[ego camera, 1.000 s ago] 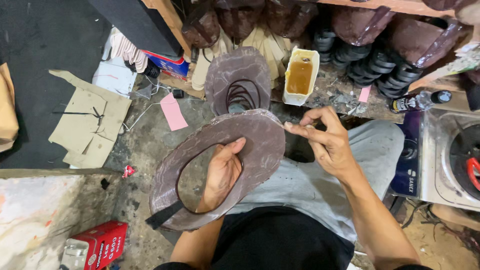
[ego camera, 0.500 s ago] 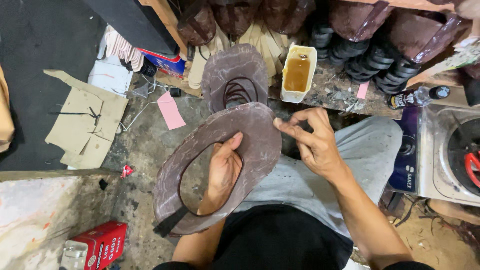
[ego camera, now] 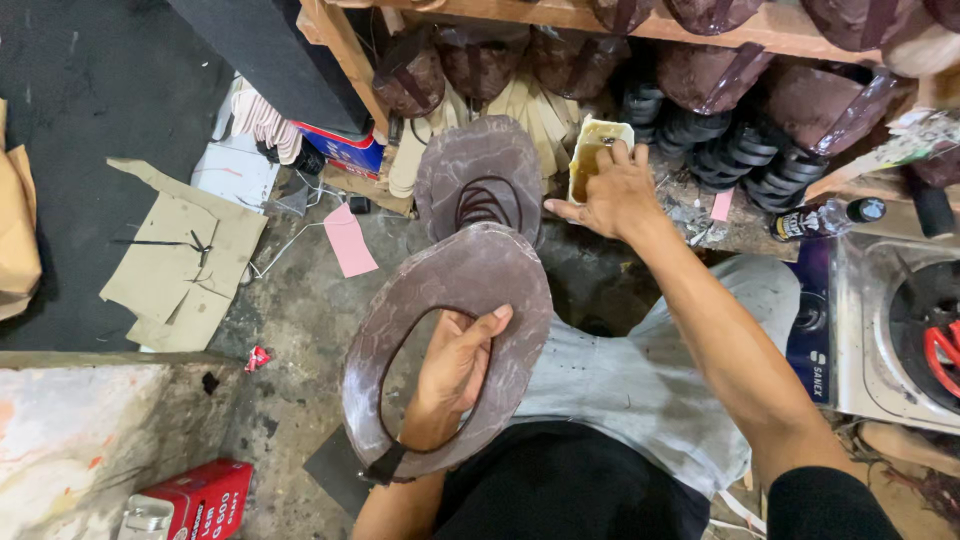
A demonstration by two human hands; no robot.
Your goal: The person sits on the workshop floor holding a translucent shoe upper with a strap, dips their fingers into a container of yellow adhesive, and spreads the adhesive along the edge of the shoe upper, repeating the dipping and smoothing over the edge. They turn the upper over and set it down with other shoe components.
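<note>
A brown oval hat-brim ring (ego camera: 505, 290) with a large hole is held up over my lap. My left hand (ego camera: 455, 375) passes through the hole from below and grips the inner edge, thumb on top. My right hand (ego camera: 612, 195) is stretched forward to a small pale tub of amber glue (ego camera: 590, 140) on the floor. Its fingers rest at the tub's rim and its fingertips are hidden. Just left of the tub lies another brown brim piece (ego camera: 480, 170) with dark rings on it.
Brown hat crowns (ego camera: 700, 70) and stacks of black rings (ego camera: 730, 150) sit under a wooden shelf ahead. Cardboard scraps (ego camera: 180, 265) and a pink paper slip (ego camera: 348, 242) lie at left. A red box (ego camera: 200, 500) is at bottom left, and a metal stove (ego camera: 900, 330) at right.
My right hand left the brim's edge and reached forward to the glue tub. The brim tilted and swung to the right in my left hand.
</note>
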